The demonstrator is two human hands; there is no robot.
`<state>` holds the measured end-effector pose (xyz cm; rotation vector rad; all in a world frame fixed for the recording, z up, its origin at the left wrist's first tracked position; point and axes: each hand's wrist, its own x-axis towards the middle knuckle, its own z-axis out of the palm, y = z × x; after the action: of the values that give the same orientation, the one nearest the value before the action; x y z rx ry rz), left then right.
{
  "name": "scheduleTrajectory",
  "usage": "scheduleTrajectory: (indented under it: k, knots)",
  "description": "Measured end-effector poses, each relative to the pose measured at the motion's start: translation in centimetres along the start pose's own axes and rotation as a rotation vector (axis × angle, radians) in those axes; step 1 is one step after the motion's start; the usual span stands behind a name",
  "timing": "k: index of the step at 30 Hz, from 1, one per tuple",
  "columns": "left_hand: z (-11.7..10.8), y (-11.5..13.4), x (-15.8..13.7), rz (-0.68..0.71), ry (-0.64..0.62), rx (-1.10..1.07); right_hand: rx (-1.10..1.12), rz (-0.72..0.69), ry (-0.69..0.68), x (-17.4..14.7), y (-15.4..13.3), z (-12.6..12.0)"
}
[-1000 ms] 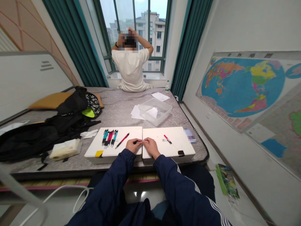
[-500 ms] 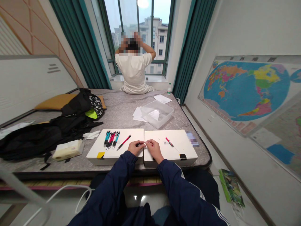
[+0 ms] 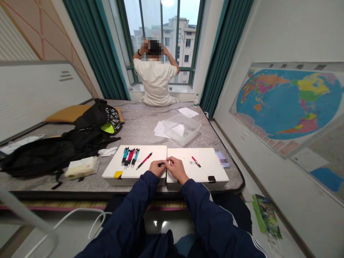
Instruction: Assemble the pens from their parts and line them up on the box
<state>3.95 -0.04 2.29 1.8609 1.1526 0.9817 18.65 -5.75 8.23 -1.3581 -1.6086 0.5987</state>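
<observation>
My left hand (image 3: 157, 168) is closed over the inner edge of the left white box (image 3: 145, 174), with a small black pen part (image 3: 161, 164) showing between its fingers. My right hand (image 3: 176, 169) pinches at the end of that part, fingertips against the left hand's; what it grips is too small to make out. A red-and-black pen piece (image 3: 196, 162) lies on the right white box (image 3: 185, 177). On the left box rest a red pen (image 3: 144, 161) set at a slant and a row of several blue and red pens (image 3: 130, 157).
Beyond the boxes are a clear plastic bin (image 3: 182, 138) and paper sheets (image 3: 160, 129). A tissue pack (image 3: 82, 167) and black backpack (image 3: 40, 154) lie left. A bottle (image 3: 196, 100) stands near a person (image 3: 156, 80) seated by the window.
The view has shifted slightly, so the scene sits a little further right. My fingertips have drawn closer together around the small part. The seated person's arms have lowered a little.
</observation>
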Motion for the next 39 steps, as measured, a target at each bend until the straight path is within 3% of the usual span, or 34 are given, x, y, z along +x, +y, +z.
scheduleTrajectory:
  k: [11, 18, 24, 39]
  knots:
    - [0.0, -0.1, -0.1, -0.007, 0.018, -0.043, -0.092, -0.007, -0.087, 0.4, 0.0, 0.6]
    - [-0.4, 1.0, -0.1, -0.074, 0.081, -0.191, -0.149, 0.194, 0.064, -0.3, 3.4, 0.4]
    - [-0.8, 0.4, 0.1, -0.098, 0.166, -0.211, -0.239, 0.114, -0.046, -1.3, 4.0, 0.6]
    - [-0.7, 0.5, -0.1, -0.059, 0.011, -0.208, -0.274, 0.090, -0.018, -1.7, 4.3, 0.8]
